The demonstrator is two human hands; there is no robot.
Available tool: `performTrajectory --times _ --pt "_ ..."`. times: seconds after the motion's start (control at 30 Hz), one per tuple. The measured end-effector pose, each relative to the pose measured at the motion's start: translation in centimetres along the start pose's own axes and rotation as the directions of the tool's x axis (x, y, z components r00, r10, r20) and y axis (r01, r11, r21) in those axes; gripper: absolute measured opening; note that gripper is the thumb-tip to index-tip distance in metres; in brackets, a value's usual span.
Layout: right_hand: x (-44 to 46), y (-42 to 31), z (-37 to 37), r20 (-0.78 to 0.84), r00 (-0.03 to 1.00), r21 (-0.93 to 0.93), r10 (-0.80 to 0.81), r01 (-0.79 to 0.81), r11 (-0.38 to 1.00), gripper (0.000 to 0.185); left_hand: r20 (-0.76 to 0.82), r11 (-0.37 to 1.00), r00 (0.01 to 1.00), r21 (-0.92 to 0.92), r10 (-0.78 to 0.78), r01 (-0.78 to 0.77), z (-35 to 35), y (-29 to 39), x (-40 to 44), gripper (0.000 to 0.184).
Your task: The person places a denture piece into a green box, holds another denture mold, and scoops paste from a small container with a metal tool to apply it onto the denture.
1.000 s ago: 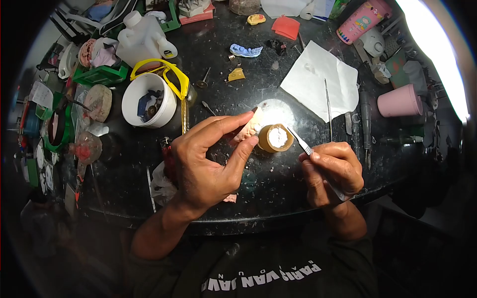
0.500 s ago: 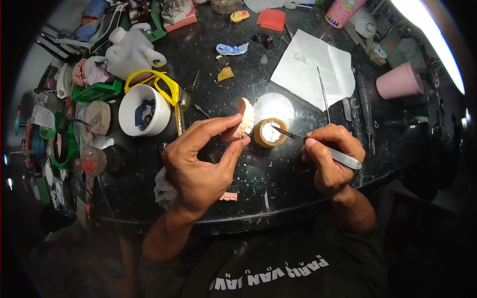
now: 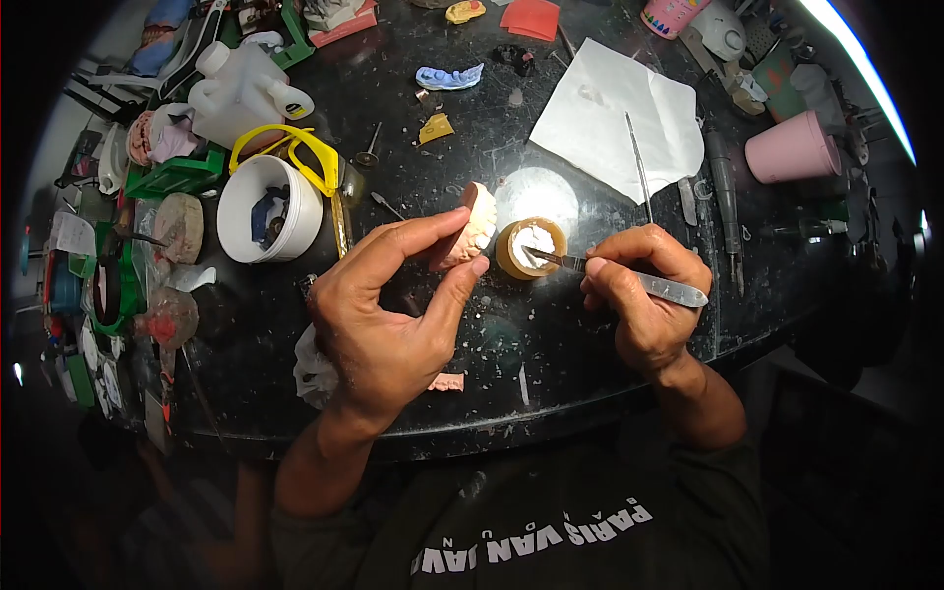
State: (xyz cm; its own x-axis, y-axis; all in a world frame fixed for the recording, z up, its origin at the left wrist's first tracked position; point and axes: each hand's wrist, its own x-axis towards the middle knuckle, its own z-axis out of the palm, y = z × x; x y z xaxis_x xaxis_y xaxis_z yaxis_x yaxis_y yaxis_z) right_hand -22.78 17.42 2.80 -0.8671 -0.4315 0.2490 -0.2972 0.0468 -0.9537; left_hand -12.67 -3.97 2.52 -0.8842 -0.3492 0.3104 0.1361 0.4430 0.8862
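Between thumb and fingertips, my left hand (image 3: 393, 305) grips a dental model (image 3: 469, 231) with pale teeth and a pinkish base. Just right of it stands a small amber cup (image 3: 516, 265) holding white material (image 3: 532, 245). My right hand (image 3: 654, 290) is closed on a metal spatula (image 3: 671, 289), whose dark tip reaches into the white material. A pink row of teeth (image 3: 447, 382) lies on the table beside my left wrist. Above my right hand, a thin metal instrument (image 3: 637, 157) rests across a white paper sheet (image 3: 600, 118).
On the dark table (image 3: 472, 413) a white tub (image 3: 236, 216), yellow safety glasses (image 3: 317, 147) and a plastic bottle (image 3: 231, 98) stand left. A pink cup (image 3: 787, 152) and a grey handpiece (image 3: 723, 177) lie right. A blue piece (image 3: 449, 77) lies at the back.
The spatula has come down from beside the cup into the white material, its handle now tilted nearer level. The dental model has been turned more upright. The whole view has shifted slightly.
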Motion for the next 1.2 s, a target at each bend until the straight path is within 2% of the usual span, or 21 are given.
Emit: performTrajectory --times 0.2,0.3,0.5,0.8,0.93,1.03,1.17,1.2 --pt "0.0 -0.2 -0.1 0.017 0.99 0.157 0.143 -0.144 0.977 0.006 0.004 1.0 1.0 0.004 0.0 0.0 0.0 0.1 0.0 0.038" --pt "0.1 0.0 -0.3 0.008 0.988 0.207 0.151 -0.149 0.967 0.005 0.005 1.0 1.0 0.01 -0.009 0.009 0.0 0.2 0.0 0.038" --pt "0.2 0.0 -0.2 -0.02 0.992 0.075 0.121 -0.12 0.99 0.005 -0.002 1.0 1.0 -0.002 -0.006 0.006 0.1 0.2 0.0 0.038" --pt "0.1 0.1 -0.3 -0.016 0.986 0.213 0.169 -0.161 0.964 0.005 0.008 1.0 1.0 -0.012 -0.024 0.024 0.0 0.3 0.0 0.038" --pt "-0.5 0.4 -0.5 -0.078 0.997 0.321 -0.006 0.031 0.947 0.004 0.002 0.997 1.0 -0.073 -0.027 0.027 0.2 0.3 0.0 0.037" --pt "-0.2 0.0 -0.4 0.017 0.966 0.044 -0.256 0.255 0.966 0.012 0.009 0.995 0.999 -0.093 -0.041 0.042 0.1 0.5 0.0 0.036" --pt "0.2 0.9 -0.1 0.119 0.853 -0.048 -0.509 0.517 0.855 0.029 0.003 0.995 0.999 -0.091 -0.046 0.046 0.0 0.5 0.0 0.035" --pt "0.1 0.6 -0.1 0.126 0.869 -0.054 -0.479 0.488 0.871 0.033 0.004 0.995 0.999 -0.086 -0.044 0.045 0.0 0.5 0.0 0.035"
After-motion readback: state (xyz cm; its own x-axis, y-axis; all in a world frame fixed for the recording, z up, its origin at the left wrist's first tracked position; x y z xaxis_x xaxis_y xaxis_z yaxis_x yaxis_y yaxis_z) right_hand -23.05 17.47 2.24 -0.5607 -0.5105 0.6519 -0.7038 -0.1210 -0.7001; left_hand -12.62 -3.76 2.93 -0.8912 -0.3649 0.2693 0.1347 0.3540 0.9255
